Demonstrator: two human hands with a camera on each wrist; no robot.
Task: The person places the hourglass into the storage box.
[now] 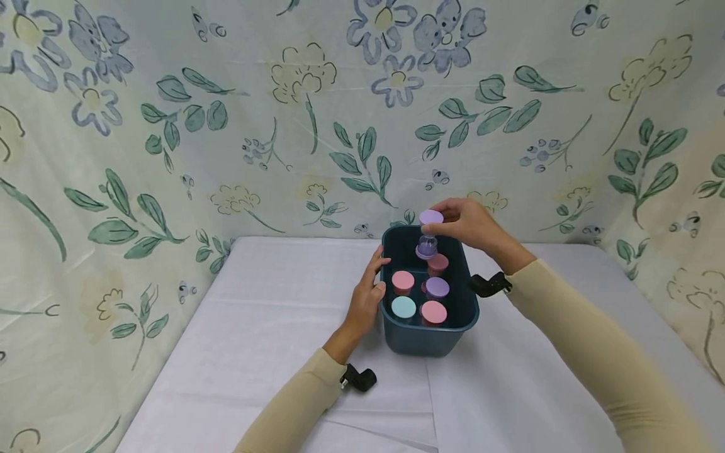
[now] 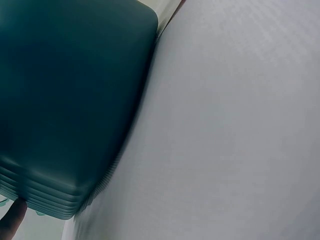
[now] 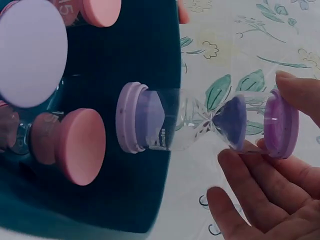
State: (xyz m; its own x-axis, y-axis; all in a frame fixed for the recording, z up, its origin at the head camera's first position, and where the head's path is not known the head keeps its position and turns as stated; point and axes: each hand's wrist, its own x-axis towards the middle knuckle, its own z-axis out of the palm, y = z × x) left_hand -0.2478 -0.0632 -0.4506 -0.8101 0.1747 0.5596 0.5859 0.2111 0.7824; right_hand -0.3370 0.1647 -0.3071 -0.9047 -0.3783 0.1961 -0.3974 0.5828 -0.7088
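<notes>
A table [image 1: 272,327] covered with a white cloth carries the things; the cloth shows creases and a fold line near the front edge. A dark teal plastic bin [image 1: 430,336] stands directly on it, about mid-table, toward the flowered backdrop behind.

The head camera is looking down from above at the blue bin [image 1: 430,333]; both wrist cameras are facing it very closely.

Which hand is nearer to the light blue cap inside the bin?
Left. The left hand rests on the bin's rim beside the light blue cap; the right hand holds a purple sand timer above the far end.
</notes>
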